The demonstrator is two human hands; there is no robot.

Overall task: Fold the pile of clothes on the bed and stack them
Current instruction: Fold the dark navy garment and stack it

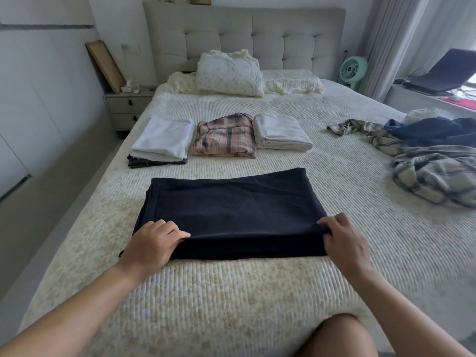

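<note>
Soft daylight from the right w/ pale grey curtains [381,34], room fairly bright but a bit grey, no hard shadows, dark navy folded cloth [231,215] shows little detail, edges bend like a fish-eye, bare forearms at the bottom blurry, whole pic slightly soft

A tufted grey headboard [242,32] is seen at the far wall, with a floral pillow [229,76] propped in front of it. A nightstand [127,109] with two drawers is placed at the left, a wooden frame [104,65] leaned behind it. A green fan [352,69] is set at the right, near grey curtains [386,39] and an open laptop [443,73].
</note>
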